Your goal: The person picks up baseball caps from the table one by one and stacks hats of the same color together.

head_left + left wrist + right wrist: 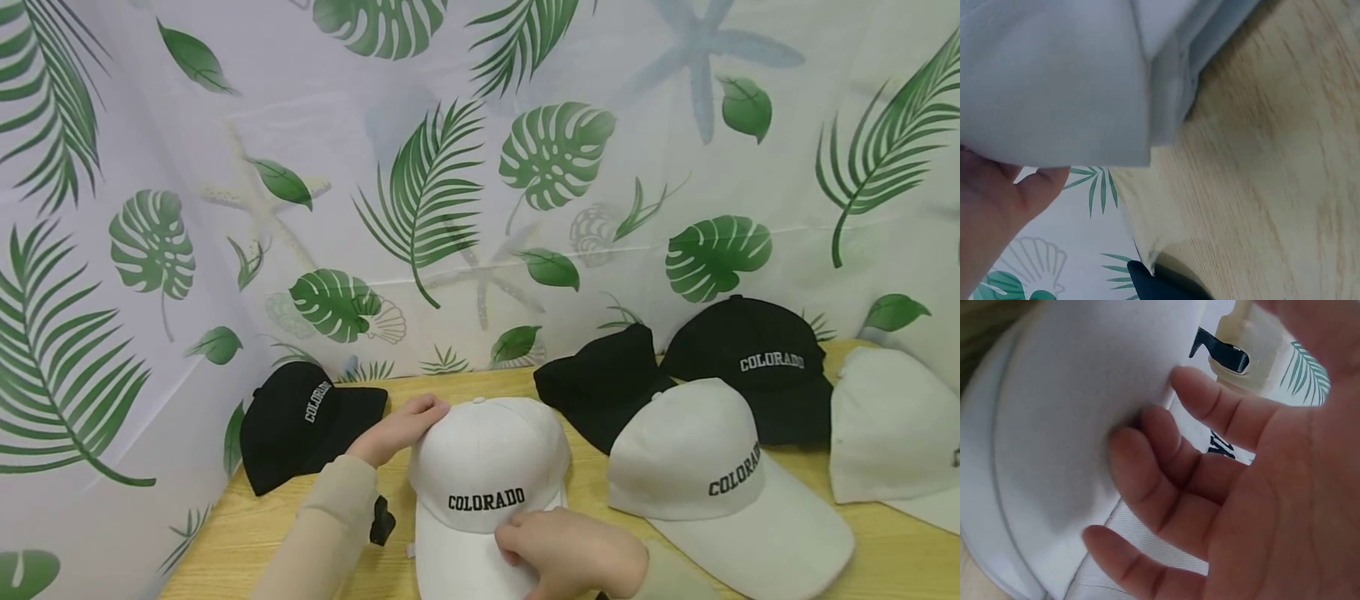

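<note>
A white baseball cap point(487, 454) with black COLORADO lettering is front and center, its brim toward me. My left hand point(401, 427) touches the upper left of its crown with extended fingers; in the left wrist view, that hand point(997, 194) is at the cap's lower edge, its fingertips partly hidden. Over the brim near the lettering is my right hand point(573, 550). In the right wrist view, its loosely bent fingers point(1138, 462) rest against the white brim point(1066, 437). A second white brim point(975, 481) lies under the first.
At the left sits a black COLORADO cap point(288, 425). On the right are a white cap point(690, 450), a black cap point(603, 379), a black COLORADO cap point(750, 358) and another white cap point(888, 425). A leaf-print cloth point(457, 350) backs the wooden table point(213, 558).
</note>
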### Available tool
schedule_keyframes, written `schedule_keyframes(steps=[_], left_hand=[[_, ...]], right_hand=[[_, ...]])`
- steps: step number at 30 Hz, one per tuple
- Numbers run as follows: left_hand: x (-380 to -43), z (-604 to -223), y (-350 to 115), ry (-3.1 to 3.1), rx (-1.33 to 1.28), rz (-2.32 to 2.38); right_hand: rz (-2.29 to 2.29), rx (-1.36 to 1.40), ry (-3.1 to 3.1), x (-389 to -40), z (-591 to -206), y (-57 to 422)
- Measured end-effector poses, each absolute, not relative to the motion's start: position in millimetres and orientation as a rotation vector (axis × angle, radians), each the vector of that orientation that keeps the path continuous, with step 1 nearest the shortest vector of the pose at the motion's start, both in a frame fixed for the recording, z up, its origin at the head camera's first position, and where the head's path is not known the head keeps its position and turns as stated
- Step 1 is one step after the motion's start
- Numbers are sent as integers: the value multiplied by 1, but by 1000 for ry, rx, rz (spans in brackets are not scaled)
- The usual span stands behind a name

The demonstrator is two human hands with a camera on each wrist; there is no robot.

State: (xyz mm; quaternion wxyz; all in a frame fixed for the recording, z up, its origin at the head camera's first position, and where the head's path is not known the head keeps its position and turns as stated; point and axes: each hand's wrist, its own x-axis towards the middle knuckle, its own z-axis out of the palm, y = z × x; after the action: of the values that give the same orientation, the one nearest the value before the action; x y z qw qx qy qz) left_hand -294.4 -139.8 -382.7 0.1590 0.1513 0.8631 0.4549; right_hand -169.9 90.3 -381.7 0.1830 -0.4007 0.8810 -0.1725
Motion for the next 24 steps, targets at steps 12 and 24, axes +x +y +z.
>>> schedule_keyframes(steps=[12,24], left_hand=[[-295,-390,-123,2737,262,1249],[-296,-391,-118,2818,205,1156]], right_hand=[[-484,-1216,2550,-172,-389,88],[-380,-1257,2624,-169,-393,86]])
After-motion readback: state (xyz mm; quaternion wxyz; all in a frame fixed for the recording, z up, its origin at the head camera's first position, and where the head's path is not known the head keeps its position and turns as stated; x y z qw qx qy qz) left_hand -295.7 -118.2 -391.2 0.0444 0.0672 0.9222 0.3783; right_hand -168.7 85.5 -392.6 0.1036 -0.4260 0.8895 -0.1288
